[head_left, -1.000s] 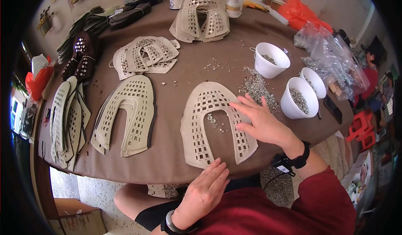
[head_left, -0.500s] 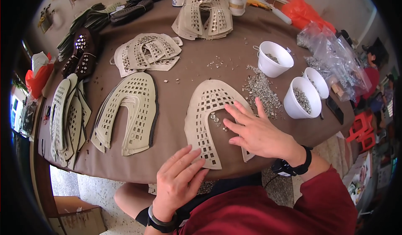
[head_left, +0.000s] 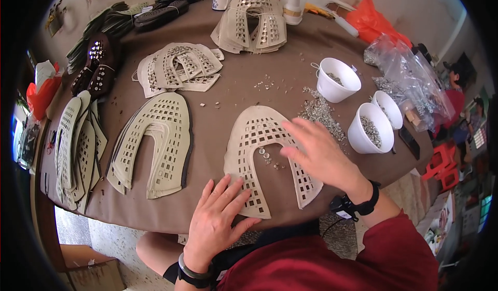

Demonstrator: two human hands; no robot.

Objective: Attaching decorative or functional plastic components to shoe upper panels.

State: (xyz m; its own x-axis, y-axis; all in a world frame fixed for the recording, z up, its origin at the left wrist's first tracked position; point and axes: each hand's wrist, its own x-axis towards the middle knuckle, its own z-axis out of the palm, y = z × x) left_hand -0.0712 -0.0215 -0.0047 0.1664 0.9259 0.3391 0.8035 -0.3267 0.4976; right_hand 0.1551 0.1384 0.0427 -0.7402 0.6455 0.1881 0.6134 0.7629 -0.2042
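Observation:
A beige, horseshoe-shaped shoe upper (head_left: 240,135) with rows of square holes lies flat in front of me. My left hand (head_left: 213,219) rests at its left leg, fingers spread and holding nothing. Over the upper's right side is my right hand (head_left: 324,153), its fingers stretched out and slightly blurred; I cannot tell if it touches the leather. A few small round metal studs (head_left: 266,155) lie on the cloth inside the curve. Beyond the right hand spreads a pile of small metal studs (head_left: 322,112).
Three white cups, one at the front (head_left: 358,148), hold studs at right, near a phone (head_left: 409,143) and clear plastic bags (head_left: 410,83). Stacked beige uppers stand left (head_left: 174,114), behind (head_left: 155,68) and at the back (head_left: 233,31). Dark pieces (head_left: 98,78) lie far left.
My right hand has drawn its fingers closer together and shifted off the upper's right leg, which now shows. My left hand has spread flatter along the left leg. The whole view has shifted slightly.

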